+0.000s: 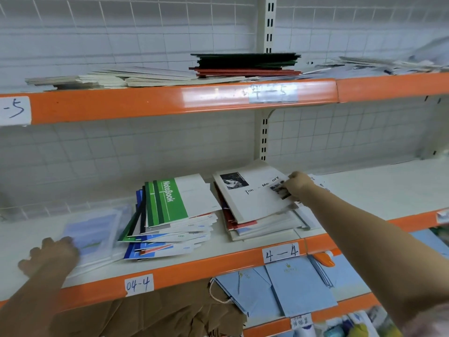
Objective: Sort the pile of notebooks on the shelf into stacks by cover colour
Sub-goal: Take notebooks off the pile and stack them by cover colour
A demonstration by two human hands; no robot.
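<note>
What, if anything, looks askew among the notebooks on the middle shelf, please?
The green-and-white notebook tops a fanned, slipping stack of blue-striped notebooks. The white photo-cover notebook, gripped by the right hand, lies skewed over its pile.

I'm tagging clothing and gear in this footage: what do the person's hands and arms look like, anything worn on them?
Both arms are bare. No sleeve covers either forearm, and no glove, watch, ring or bracelet shows on the left hand or the right hand. At the bottom right corner a blurred pale patch near the right arm cannot be identified.
</note>
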